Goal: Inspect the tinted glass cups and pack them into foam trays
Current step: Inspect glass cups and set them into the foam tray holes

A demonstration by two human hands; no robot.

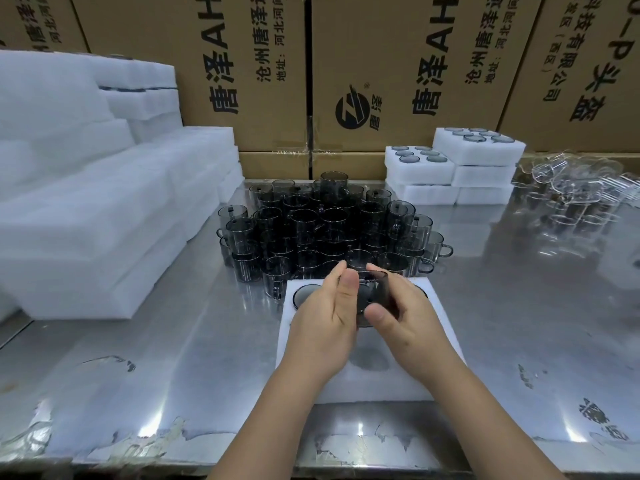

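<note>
the steel surface [173, 341] carries a crowded cluster of tinted cups [322, 223] at its back middle and a foam tray [381, 386] near its front edge. above the tray, the left hand [322, 327] and right hand [412, 323] hold one tinted cup [372, 292], fingers [348, 289] curled round its sides. smooth glass turned between two grips could slip and strike the cluster just beyond, chipping cups.

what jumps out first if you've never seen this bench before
The crowd of dark tinted cups massed at the middle of the steel table draws the eye first. Just in front, the left hand and right hand hold one tinted cup between them above a white foam tray. Tall stacks of white foam blocks fill the left side.
</note>
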